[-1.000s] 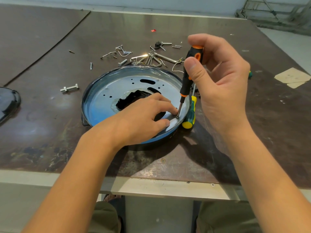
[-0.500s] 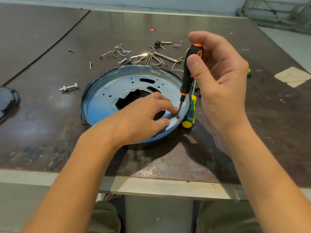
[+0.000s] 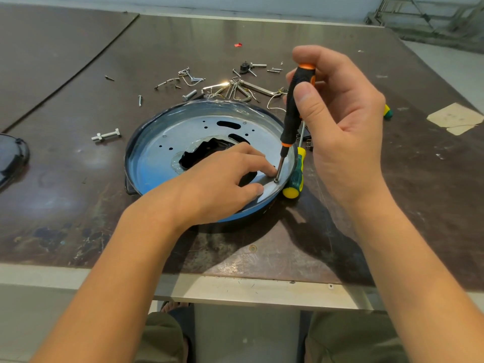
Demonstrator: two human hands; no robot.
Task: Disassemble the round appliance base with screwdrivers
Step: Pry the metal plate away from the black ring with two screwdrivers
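On the table point(image 3: 392, 205), the left hand point(image 3: 217, 184) presses open-fingered on the round base point(image 3: 154, 163) while the right hand point(image 3: 345, 121) grips the screwdriver point(image 3: 292, 111) nearly upright, tip on the right-rim screw point(image 3: 276, 180) just beside that left hand

A scuffed dark-brown worktop point(image 3: 78, 195) with a pale front edge carries a round, shallow metal appliance base point(image 3: 159, 163), blue-tinted with a black rim, close to the middle of that edge. Just beside the base's right side lies a green-and-yellow-handled screwdriver point(image 3: 296, 176). Toward the far edge sits a scatter of silver screws, wire clips and hex keys point(image 3: 227, 87). A silver bolt with a nut point(image 3: 106, 135) lies left of the base, a dark plastic part point(image 3: 10, 158) is at the left edge, and tan tape patches point(image 3: 454, 117) are near the right edge.
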